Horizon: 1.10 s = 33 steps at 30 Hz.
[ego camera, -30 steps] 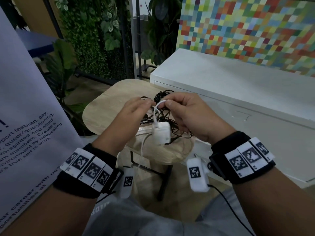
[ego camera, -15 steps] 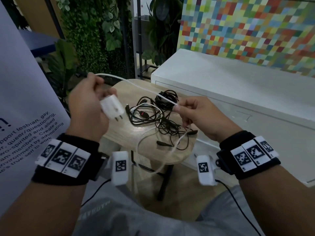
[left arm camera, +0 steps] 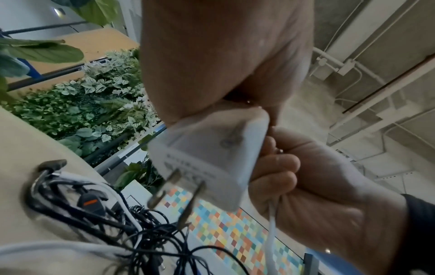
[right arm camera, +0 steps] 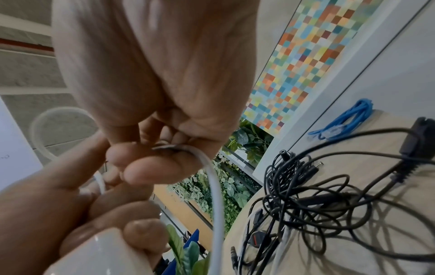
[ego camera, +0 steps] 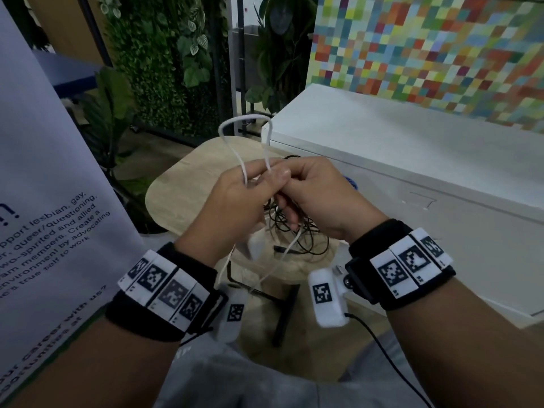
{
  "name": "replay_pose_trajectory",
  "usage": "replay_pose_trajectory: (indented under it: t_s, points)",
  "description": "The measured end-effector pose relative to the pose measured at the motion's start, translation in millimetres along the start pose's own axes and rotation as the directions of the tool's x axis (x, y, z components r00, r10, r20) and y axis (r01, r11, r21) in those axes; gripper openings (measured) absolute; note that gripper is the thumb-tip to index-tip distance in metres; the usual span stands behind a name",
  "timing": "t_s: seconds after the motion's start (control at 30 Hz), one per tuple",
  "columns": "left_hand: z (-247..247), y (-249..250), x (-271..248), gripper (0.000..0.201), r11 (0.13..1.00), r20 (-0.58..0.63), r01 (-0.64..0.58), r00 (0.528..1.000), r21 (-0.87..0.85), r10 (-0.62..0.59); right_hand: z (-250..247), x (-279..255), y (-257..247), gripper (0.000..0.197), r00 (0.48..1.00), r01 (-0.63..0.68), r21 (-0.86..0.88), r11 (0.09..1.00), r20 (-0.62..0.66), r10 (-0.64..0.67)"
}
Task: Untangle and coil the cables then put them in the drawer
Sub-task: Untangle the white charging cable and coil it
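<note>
Both hands meet: left hand (ego camera: pixel 232 201) grips the white charger (left arm camera: pixel 212 158), prongs pointing downward, seen only by wrist cameras; right hand (ego camera: pixel 321 198) pinches its white cable (ego camera: pixel 235 148), looped upward.

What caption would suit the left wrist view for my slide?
Left hand grips a white charger plug while the right hand holds its white cable above tangled black cables.
</note>
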State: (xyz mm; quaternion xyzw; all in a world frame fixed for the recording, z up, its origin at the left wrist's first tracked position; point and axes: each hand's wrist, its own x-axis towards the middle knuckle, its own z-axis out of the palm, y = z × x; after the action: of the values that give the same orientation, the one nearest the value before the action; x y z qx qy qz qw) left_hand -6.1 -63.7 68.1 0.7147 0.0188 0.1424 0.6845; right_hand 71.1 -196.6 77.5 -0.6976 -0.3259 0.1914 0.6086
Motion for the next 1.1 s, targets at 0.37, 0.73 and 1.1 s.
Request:
replay_pose_trajectory:
  t_s: [0.37,0.73,1.1]
  points:
    - [-17,3,20,0.011,0.996,-0.281,-0.083,0.957,-0.026,0.072,-16,-3,17,0.014,0.990,-0.123,0.051,0.991,-0.062,0.126]
    - [-37,-9,14,0.016,0.979,-0.177,0.128,0.979,0.160,-0.100,-15,-9,16,0.013,0.983,-0.168,0.072,0.983,-0.067,0.173]
    - [-20,-13,23,0.029,0.999,-0.395,-0.051,0.918,-0.013,0.041,-13,-20,17,0.008,0.992,-0.129,0.023,0.991,0.021,0.128]
